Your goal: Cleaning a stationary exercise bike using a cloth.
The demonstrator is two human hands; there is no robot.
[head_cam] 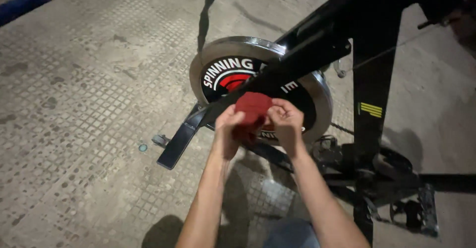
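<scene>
A folded red cloth is held up between both my hands, in front of the flywheel of a black exercise bike. My left hand grips the cloth's lower left side. My right hand pinches its right edge with fingers curled. The silver-rimmed flywheel with a black, red and white face stands just behind the cloth. The bike's black frame bar slants across the wheel.
The bike's front stabiliser foot with a small wheel rests on the tiled concrete floor. A pedal and crank sit at lower right. A small round blue-green object lies on the floor by the foot.
</scene>
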